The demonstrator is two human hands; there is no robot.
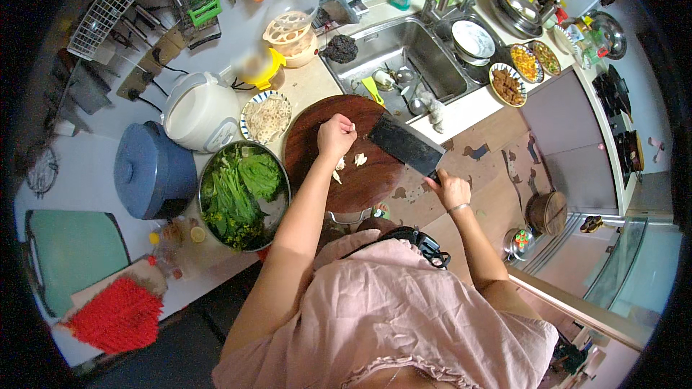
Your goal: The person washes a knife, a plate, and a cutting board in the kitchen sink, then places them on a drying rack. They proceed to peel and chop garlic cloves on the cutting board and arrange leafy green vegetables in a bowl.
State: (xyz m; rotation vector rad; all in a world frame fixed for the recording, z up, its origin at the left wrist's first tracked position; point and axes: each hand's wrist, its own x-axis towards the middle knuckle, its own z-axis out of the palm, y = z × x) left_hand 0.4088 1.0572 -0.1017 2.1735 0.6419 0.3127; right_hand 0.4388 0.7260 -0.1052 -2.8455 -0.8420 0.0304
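My right hand (453, 190) grips the handle of a wide, dark-bladed cleaver (406, 143). The blade reaches over the right edge of a round, dark wooden chopping board (305, 135). Above the board, my left hand (336, 135) has its fingers curled together. A small white piece shows at its fingertips, perhaps a garlic clove, though it is too small to be sure. Whitish pieces that look like garlic (360, 159) lie on the board beside my left wrist, which partly covers some of them.
Left of the board stand a steel basin of leafy greens (238, 194), a plate of sliced lotus root (266, 117), a white rice cooker (200, 111) and a blue lidded pot (154, 170). Behind is a steel sink (400, 38) with utensils. Filled dishes (507, 85) line the right counter.
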